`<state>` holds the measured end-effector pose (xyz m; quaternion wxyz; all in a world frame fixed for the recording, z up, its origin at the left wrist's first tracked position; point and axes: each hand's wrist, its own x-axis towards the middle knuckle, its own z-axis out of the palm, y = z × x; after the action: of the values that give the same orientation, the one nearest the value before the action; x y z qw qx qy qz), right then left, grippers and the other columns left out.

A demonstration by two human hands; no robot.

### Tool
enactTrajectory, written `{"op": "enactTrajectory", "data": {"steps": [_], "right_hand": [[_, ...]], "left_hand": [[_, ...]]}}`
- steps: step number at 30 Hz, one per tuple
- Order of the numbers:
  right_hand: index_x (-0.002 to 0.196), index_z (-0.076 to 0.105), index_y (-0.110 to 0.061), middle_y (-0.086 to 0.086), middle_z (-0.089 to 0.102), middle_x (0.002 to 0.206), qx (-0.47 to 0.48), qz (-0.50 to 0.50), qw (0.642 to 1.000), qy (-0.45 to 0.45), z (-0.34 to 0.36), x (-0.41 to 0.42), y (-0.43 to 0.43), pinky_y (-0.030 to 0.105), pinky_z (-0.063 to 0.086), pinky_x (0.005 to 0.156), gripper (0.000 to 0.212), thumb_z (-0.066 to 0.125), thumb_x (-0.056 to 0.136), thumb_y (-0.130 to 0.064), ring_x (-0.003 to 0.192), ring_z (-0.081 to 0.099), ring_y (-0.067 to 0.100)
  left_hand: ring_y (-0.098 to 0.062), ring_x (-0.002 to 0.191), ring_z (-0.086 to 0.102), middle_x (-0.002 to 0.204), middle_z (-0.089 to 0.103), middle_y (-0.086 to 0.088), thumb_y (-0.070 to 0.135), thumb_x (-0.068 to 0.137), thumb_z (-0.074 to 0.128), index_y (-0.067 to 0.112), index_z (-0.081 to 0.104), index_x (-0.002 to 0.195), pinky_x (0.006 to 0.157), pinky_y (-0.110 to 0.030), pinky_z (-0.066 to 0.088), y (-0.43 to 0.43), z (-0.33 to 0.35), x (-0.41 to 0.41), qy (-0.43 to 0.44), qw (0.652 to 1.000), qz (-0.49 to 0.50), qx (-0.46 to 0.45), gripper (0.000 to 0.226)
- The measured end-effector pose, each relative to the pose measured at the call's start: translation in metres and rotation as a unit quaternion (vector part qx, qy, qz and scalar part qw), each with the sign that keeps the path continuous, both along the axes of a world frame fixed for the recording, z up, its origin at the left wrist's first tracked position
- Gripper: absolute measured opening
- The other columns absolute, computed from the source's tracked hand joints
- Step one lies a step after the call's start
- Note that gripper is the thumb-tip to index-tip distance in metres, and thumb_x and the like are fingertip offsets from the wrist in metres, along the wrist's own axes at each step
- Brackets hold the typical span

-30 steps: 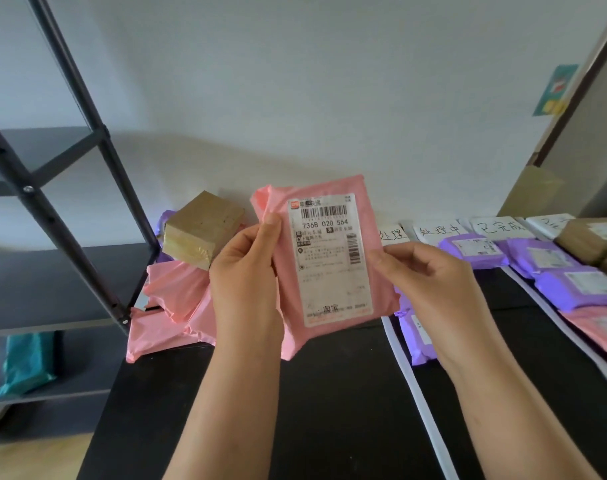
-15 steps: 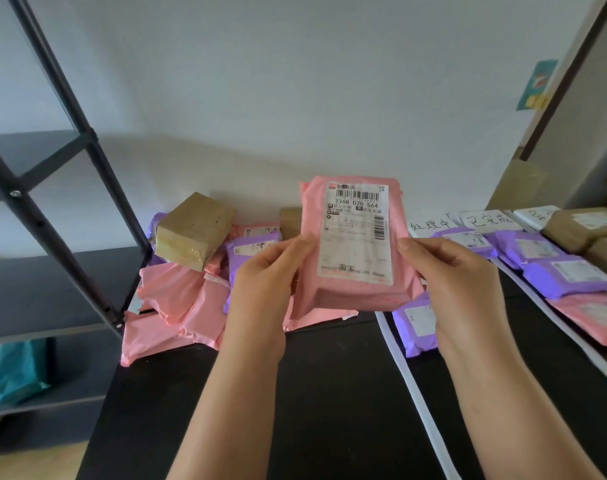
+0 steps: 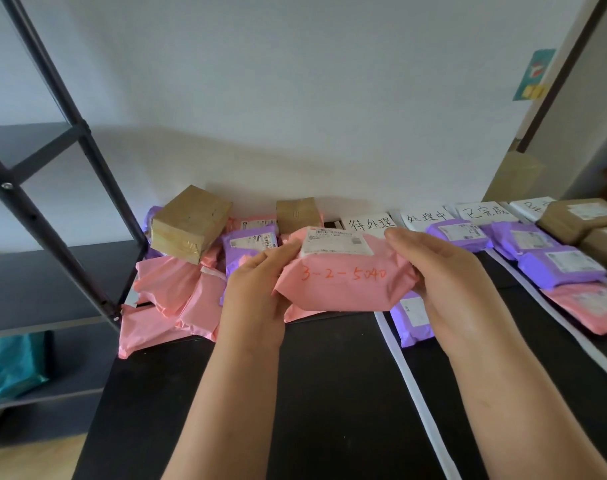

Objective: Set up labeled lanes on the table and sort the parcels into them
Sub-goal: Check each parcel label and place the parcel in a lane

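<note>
- A person holds a pink parcel (image 3: 343, 275) in mid-air above the black table (image 3: 295, 410), just in front of the unsorted heap (image 3: 170, 296) by the wall.
- The left hand (image 3: 257, 289) grips its left end, thumb on top and fingers tucked beneath. The right hand (image 3: 444, 282) curls round the right end.
- The step appears to be reading the parcel to choose its lane. It is best done with both ends supported and the face tipped toward the eye, so the white shipping label (image 3: 335, 242) and the handwritten "3-2-5040" are legible together.
- The parcel should then go down flat, label up, wholly between the tape strips (image 3: 409, 375) and below the matching card (image 3: 373, 225).
- The parcel is a soft, slightly glossy plastic mailer, wrinkled and pillow-shaped. It would likely sag if held at one end.
- Purple mailers (image 3: 558, 263) of similar film lie flat in the right-hand lanes. Rigid brown cardboard boxes (image 3: 191, 223), banded with tape, sit on the heap.
- The table is matte and dark, the strips are pale and flat, and the cards are white paper with black handwriting.
</note>
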<state>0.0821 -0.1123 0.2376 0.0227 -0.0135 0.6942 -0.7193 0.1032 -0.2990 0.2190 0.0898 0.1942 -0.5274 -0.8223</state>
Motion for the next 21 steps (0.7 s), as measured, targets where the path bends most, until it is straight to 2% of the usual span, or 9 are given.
{"op": "enactTrajectory", "data": {"steps": [4,10,15,19,21], "right_hand": [[0.09,0.069,0.004,0.006,0.077,0.083,0.0,-0.022,1.0,-0.001,-0.001,-0.002,0.001,0.046,0.051,0.099,0.039,0.072,0.087,-0.035,0.085,0.075,0.019],[0.09,0.078,-0.021,0.001,0.078,0.088,-0.006,-0.043,0.999,-0.023,-0.003,-0.003,0.002,0.043,0.056,0.091,0.01,0.075,0.086,-0.029,0.086,0.075,0.017],[0.093,0.077,-0.027,-0.005,0.078,0.088,0.021,-0.053,0.998,-0.013,-0.004,-0.005,0.003,0.036,0.057,0.083,0.008,0.077,0.085,-0.025,0.086,0.075,0.014],[0.095,0.076,-0.033,-0.007,0.077,0.086,0.047,-0.06,0.997,0.018,-0.002,-0.006,0.002,0.026,0.054,0.078,0.015,0.077,0.085,-0.022,0.082,0.073,0.009],[0.094,0.075,-0.035,-0.008,0.075,0.081,0.061,-0.059,0.995,0.043,0.0,-0.006,0.0,0.022,0.053,0.074,0.016,0.076,0.086,-0.022,0.079,0.072,0.006]], "left_hand": [[-0.019,0.079,0.072,0.091,0.078,-0.009,0.011,0.087,0.071,0.018,0.081,0.07,0.077,-0.035,0.056,0.001,-0.001,-0.004,-0.015,0.999,-0.009,0.047,0.021],[-0.017,0.073,0.072,0.081,0.077,-0.006,0.013,0.086,0.072,0.014,0.079,0.066,0.073,-0.034,0.057,0.0,-0.004,-0.009,-0.013,0.998,-0.01,0.053,0.021],[-0.026,0.09,0.071,0.096,0.077,-0.011,0.014,0.086,0.074,0.016,0.081,0.072,0.088,-0.042,0.054,-0.002,-0.005,-0.01,-0.02,0.998,-0.008,0.054,0.015],[-0.021,0.077,0.073,0.095,0.077,-0.013,0.015,0.089,0.07,0.008,0.078,0.079,0.074,-0.034,0.055,-0.006,-0.002,-0.012,-0.005,0.999,-0.029,0.029,0.015],[-0.023,0.079,0.074,0.096,0.077,-0.013,0.018,0.09,0.069,0.006,0.075,0.089,0.074,-0.035,0.056,-0.009,-0.002,-0.012,-0.004,0.999,-0.039,0.001,0.013]]}}
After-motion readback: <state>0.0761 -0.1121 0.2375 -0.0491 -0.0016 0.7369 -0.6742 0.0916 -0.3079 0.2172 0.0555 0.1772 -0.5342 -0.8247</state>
